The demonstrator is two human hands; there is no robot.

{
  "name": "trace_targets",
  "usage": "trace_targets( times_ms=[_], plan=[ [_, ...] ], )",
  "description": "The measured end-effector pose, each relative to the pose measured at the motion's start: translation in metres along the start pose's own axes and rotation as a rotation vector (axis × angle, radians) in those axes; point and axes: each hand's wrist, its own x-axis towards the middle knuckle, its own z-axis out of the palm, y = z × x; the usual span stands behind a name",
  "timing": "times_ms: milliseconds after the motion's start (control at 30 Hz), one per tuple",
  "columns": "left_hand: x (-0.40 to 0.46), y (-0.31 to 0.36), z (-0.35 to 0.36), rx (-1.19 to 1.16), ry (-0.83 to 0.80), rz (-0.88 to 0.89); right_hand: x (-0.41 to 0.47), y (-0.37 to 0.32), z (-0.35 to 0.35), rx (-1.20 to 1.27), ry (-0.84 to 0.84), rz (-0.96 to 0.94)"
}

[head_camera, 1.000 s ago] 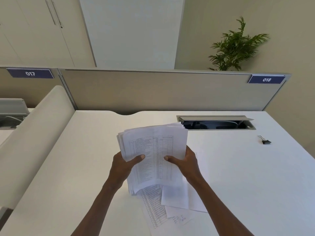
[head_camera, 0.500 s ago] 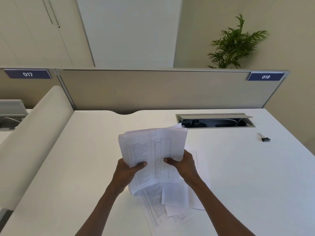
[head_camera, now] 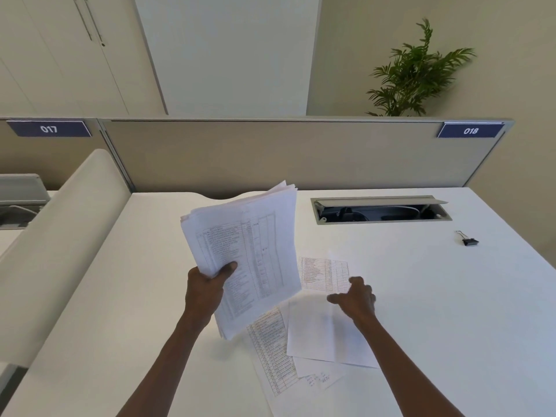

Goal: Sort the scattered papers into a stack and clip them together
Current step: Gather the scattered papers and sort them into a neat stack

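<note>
Fingers of my left hand (head_camera: 207,284) clamp the gathered paper stack (head_camera: 243,254) aloft, freeing my right hand (head_camera: 356,296), fingers loosely curled, to collect loose sheets (head_camera: 319,335) below.

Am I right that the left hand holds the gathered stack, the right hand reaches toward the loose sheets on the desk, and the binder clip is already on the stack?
Not quite. In the head view the binder clip lies on the desk, far right, apart from the papers. The rest holds: the left hand grips the stack, the right hand reaches over the loose sheets.
</note>
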Motion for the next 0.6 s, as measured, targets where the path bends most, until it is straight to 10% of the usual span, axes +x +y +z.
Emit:
trace_targets(
  times_ms=[600],
  plan=[
    [0.01,-0.027,-0.026,-0.116,0.196,-0.065,-0.005,0.017,0.008,-0.33,0.034,0.197]
  ],
)
